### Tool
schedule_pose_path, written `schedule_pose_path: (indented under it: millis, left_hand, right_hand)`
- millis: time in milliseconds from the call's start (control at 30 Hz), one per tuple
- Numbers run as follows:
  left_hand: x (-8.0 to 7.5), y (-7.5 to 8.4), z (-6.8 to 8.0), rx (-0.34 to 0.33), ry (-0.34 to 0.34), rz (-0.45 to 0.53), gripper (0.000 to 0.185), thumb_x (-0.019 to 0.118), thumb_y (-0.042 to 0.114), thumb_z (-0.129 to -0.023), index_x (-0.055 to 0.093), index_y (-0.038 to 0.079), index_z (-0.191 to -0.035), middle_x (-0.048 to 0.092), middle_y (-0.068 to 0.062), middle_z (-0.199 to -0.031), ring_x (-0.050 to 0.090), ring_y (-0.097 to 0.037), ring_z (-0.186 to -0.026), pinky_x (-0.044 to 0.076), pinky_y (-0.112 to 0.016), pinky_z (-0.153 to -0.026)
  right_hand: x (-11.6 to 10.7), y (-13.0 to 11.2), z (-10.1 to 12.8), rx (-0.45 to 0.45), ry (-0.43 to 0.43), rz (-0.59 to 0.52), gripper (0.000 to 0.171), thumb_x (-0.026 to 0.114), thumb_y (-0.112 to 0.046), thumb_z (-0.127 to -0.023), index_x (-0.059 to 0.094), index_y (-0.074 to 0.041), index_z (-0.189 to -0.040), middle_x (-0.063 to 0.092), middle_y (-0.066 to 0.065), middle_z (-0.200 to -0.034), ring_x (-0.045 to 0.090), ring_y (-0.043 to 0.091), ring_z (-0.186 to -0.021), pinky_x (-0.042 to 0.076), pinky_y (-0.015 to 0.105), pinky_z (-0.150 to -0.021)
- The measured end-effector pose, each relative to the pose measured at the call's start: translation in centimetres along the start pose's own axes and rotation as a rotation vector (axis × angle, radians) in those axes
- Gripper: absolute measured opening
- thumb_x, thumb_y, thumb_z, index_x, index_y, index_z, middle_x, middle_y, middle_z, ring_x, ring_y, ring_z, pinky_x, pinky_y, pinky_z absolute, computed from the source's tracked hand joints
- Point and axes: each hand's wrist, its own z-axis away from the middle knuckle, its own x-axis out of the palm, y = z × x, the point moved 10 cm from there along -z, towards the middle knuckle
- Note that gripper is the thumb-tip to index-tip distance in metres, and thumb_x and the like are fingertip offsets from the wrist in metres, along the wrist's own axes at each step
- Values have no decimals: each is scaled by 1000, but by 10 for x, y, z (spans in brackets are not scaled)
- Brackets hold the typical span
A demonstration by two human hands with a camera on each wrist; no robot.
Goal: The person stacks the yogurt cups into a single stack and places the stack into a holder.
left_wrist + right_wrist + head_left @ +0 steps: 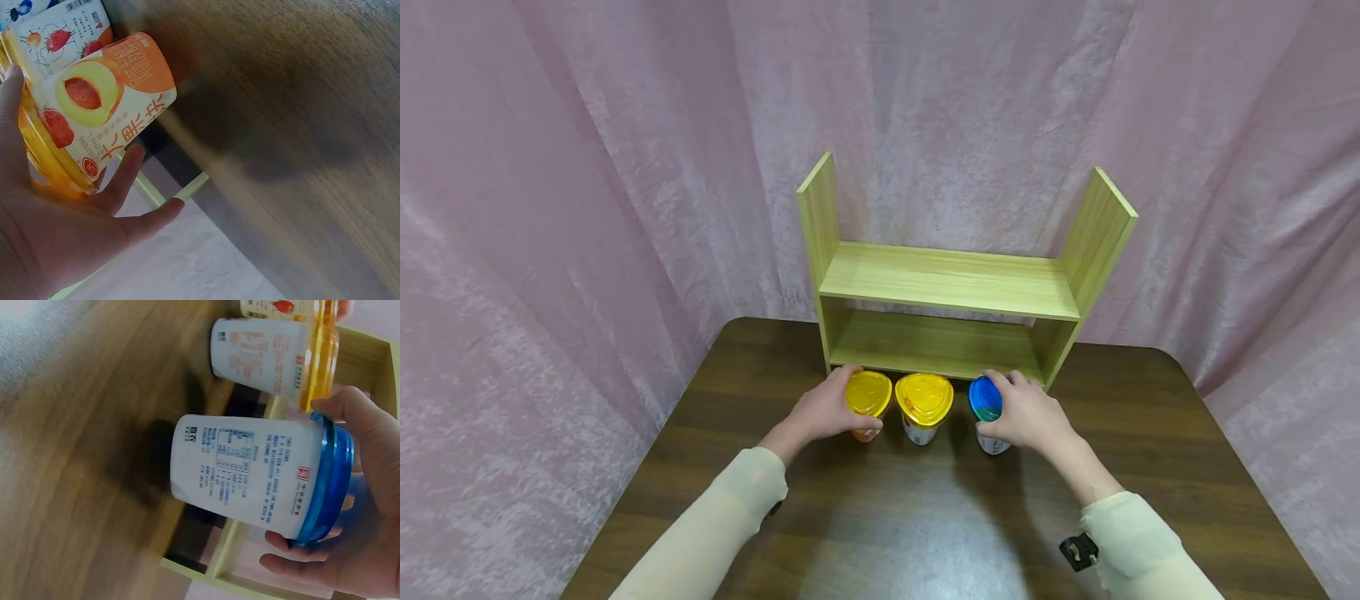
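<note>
Three yogurt-style cups stand in a row in the head view. My left hand (826, 410) grips the left cup by its yellow lid (869, 393); a peach and strawberry print covers that cup's side (94, 94) in the left wrist view. Beside it is the middle cup (924, 400), also yellow-lidded and untouched. At the right end, my right hand (1033, 414) holds a white cup with a blue lid (983, 393), thumb and fingers around the lid. The right wrist view shows rows of small print on this white cup (244, 475).
Just behind the cups stands a light wooden shelf (951, 279) with two boards and upright sides. It rests on a dark brown wooden table (895, 525). Pink curtains (955, 108) hang behind and at both sides.
</note>
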Motion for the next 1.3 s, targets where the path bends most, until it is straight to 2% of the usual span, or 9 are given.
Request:
schedule_pose_path:
  millis: [167,433,833,1033,1300]
  left_hand:
    - [1,1,0,1,-2,14,104,78,68,-57,35,22,-139,51,3,-117,56,-16,-93,49,-41,-78]
    - [0,0,2,-12,8,30,102,81,63,-58,36,21,-139,51,2,-118,57,-18,-94,49,-42,-80]
    - [-1,-2,1,-31,6,50,105,76,72,-55,36,24,-139,51,5,-118,56,-16,-95,50,-40,-80]
    - [-1,-3,0,-42,7,49,102,79,66,-58,35,24,-139,51,5,-119,56,-16,-95,50,-41,-80]
    - [0,-2,-1,-23,18,43,105,75,73,-55,36,25,-139,51,6,-117,56,-15,-93,49,-39,-79]
  right_hand:
    - [-15,7,2,30,59,11,85,70,-54,-69,43,-17,-140,51,21,-124,53,42,-99,52,57,-61]
    - [-30,12,5,57,94,20,85,69,-56,-71,42,-18,-141,51,21,-123,51,41,-99,52,55,-62]
    - [-51,-3,2,19,202,-2,81,69,-55,-70,44,-21,-139,52,18,-119,50,37,-96,52,53,-63]
    - [-62,-13,0,-10,256,-20,81,69,-53,-70,44,-21,-139,51,17,-121,50,37,-98,51,55,-67]
    - [-71,-25,-3,-41,269,-19,81,70,-54,-70,43,-22,-140,52,16,-121,50,37,-98,51,57,-68]
